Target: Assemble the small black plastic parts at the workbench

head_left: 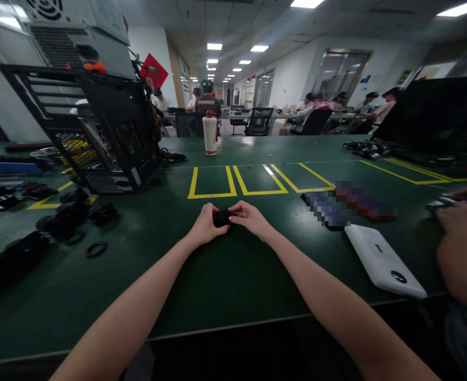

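Note:
A small black part [223, 216], too dark to name more exactly, is held between my two hands just above the green table [233, 275]. My left hand [207, 225] grips it from the left, with the thumb along its near side. From the right, my right hand [249, 218] pinches it with the fingertips. Off to the left lie a black ring [96, 249], a second black ring [74, 237] and a black block-like piece [102, 212]. Beside them stretches a row of several dark parts [19, 254].
An opened computer case [118, 132] stands at the left. Yellow tape outlines [212, 196] mark the table, with a white cup [210, 136] behind. On the right lie a white power bank [380, 256], two blurred phone-like devices [326, 210] and a co-worker's arm [466, 243]. A dark monitor [436, 116] leans beyond.

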A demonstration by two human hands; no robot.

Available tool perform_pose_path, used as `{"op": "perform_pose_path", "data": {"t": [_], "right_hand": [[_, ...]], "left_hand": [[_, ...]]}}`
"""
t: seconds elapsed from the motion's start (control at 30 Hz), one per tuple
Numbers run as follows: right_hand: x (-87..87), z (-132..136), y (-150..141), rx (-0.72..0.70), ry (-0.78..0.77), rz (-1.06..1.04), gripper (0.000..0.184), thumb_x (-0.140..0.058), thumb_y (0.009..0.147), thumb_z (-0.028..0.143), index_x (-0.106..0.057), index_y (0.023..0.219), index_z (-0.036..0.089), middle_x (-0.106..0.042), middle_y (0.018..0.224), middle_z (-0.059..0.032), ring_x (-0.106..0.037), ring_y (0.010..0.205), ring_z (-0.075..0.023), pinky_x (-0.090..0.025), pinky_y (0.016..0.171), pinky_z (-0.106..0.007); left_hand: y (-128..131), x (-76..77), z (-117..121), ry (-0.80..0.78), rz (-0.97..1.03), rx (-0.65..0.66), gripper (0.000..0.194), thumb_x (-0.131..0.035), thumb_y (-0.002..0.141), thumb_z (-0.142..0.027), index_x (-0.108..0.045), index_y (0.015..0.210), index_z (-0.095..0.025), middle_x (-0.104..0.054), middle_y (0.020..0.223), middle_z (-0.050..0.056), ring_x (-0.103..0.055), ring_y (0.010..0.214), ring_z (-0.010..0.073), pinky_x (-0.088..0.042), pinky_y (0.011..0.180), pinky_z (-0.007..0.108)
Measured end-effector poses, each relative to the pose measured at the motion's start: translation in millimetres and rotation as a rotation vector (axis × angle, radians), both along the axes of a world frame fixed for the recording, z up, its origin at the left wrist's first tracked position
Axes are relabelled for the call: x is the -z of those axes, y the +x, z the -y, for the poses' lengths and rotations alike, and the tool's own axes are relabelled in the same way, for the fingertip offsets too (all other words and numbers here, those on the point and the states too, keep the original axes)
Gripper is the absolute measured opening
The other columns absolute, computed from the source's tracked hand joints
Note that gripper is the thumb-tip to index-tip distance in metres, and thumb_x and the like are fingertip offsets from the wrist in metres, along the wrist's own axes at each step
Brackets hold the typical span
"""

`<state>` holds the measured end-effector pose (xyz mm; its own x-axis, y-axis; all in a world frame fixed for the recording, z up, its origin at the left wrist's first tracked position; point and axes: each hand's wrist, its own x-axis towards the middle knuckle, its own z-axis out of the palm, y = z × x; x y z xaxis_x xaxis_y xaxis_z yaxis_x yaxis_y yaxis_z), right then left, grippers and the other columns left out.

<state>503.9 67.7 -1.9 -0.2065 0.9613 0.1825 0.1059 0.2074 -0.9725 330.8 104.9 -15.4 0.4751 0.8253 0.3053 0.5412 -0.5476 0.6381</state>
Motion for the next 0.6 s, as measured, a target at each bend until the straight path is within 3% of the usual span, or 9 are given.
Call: {"op": "perform_pose_path", "data": {"t": [0.23, 0.6], "right_hand": [[10.1, -7, 1, -0.009, -0.064, -0.018, 0.044, -0.061, 0.063, 0.012, -0.048, 0.105, 0.02, -0.051, 0.109, -0.0048, -0.049, 0.103, -0.0159, -0.038, 0.092, -0.037], [-0.7, -1, -1, -0.002, 0.003, -0.005, 0.021, -0.056, 0.069, 0.017, -0.052, 0.09, 0.017, -0.056, 0.095, -0.0031, -0.055, 0.093, -0.0149, -0.042, 0.087, -0.036]], "left_hand": [[1, 2.8, -2, 0.014, 0.012, -0.004, 0.042, -0.061, 0.059, -0.039, -0.039, 0.087, -0.017, -0.044, 0.088, 0.003, -0.047, 0.076, 0.015, -0.043, 0.065, 0.03], [-1, 1.5, -2, 0.003, 0.013, 0.001, 0.042, -0.062, 0.059, -0.039, -0.039, 0.087, -0.018, -0.044, 0.088, 0.003, -0.047, 0.077, 0.0148, -0.044, 0.065, 0.03]]}}
